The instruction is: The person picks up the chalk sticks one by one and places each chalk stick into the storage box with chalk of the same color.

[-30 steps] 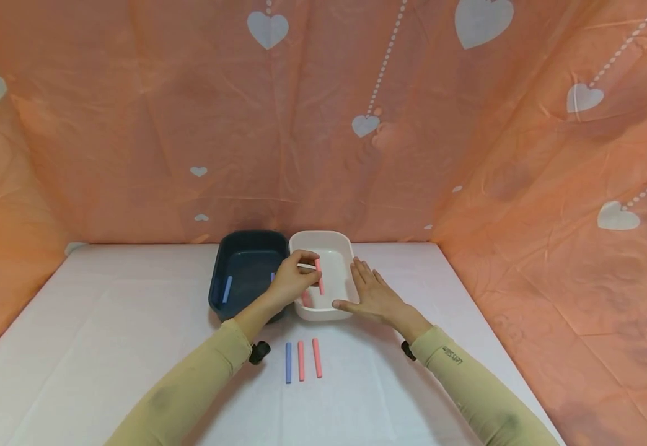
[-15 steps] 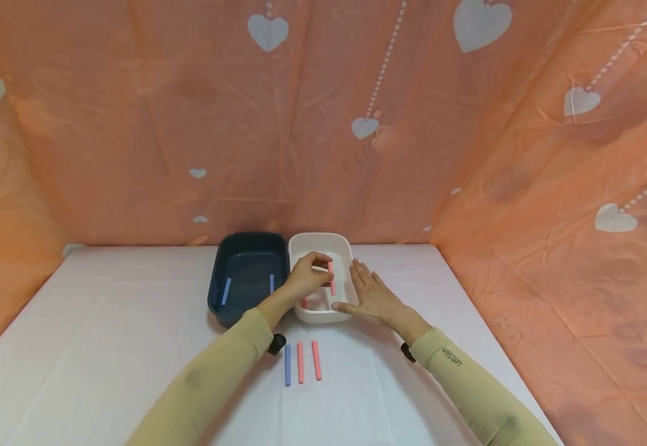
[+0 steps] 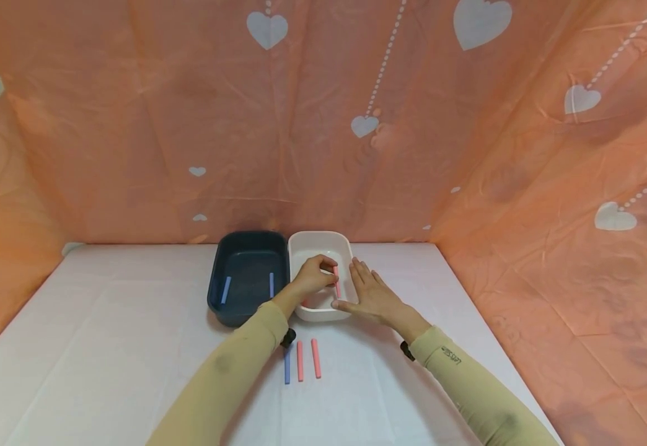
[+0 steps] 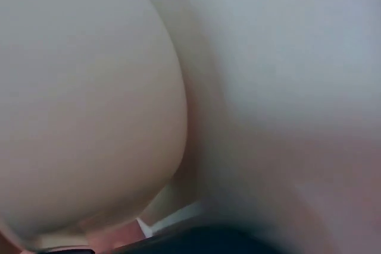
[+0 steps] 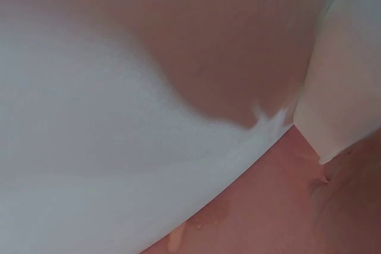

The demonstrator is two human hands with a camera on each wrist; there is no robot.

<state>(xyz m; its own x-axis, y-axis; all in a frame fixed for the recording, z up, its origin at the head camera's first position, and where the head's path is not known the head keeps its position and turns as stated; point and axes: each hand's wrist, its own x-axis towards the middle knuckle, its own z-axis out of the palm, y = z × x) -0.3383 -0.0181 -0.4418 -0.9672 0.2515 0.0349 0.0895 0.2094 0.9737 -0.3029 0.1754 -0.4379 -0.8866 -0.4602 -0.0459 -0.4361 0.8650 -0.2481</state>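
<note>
In the head view my left hand [image 3: 311, 277] pinches a pink chalk stick [image 3: 337, 282] between thumb and fingers. The stick points downward inside the white tray [image 3: 320, 315], near its right side. Another pink chalk [image 3: 304, 303] shows partly in that tray, mostly covered by the left hand. My right hand [image 3: 376, 295] lies against the tray's right side with fingers straight, its thumb at the front right corner. On the table in front are a blue chalk [image 3: 287, 368] and two pink ones, a left pink chalk [image 3: 300, 361] and a right pink chalk [image 3: 315, 358].
A dark blue tray [image 3: 215, 263] stands directly left of the white one, holding a left blue chalk [image 3: 226, 290] and a right blue chalk [image 3: 271, 284]. Behind the white table [image 3: 106, 322] hangs an orange curtain [image 3: 301, 155] with hearts. Both wrist views are mostly blurred surfaces.
My left hand has moved right across the white tray with the pink chalk, which now sits slightly lower. The right hand keeps its place. The left wrist now overlaps the blue chalk's top end.
</note>
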